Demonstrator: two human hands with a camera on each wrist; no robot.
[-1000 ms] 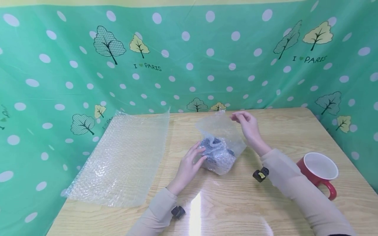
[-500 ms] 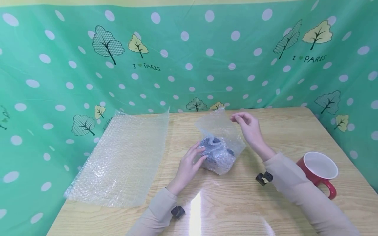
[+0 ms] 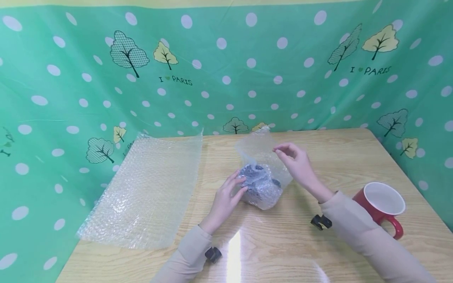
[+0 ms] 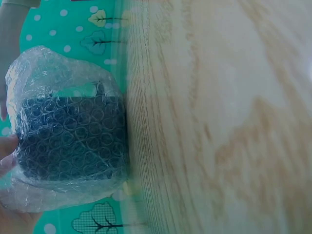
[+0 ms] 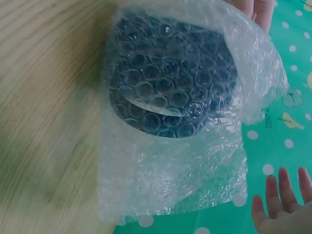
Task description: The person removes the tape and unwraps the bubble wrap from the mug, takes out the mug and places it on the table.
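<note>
A dark blue mug (image 5: 170, 73) sits inside bubble wrap (image 3: 263, 196) at mid-table; its curved handle shows through the plastic in the right wrist view. My left hand (image 3: 223, 200) holds the wrapped mug's left side, fingers and thumb curved against it. A loose flap of the wrap stands up at the back and right. My right hand (image 3: 295, 161) is beside this flap, its thumb and index finger close together at the flap's right edge in the head view. In the right wrist view its fingers (image 5: 286, 192) are fairly straight, apart from the wrap.
A flat sheet of bubble wrap (image 3: 148, 192) covers the table's left part, its far right corner lifted. A red mug (image 3: 380, 208) with a white inside stands at the right, close to the right sleeve. A green dotted cloth (image 3: 212, 59) surrounds the wooden table (image 3: 276, 251).
My right hand has come slightly down and left over the flap, which has shifted a little. The left hand and the wrapped mug stay in place.
</note>
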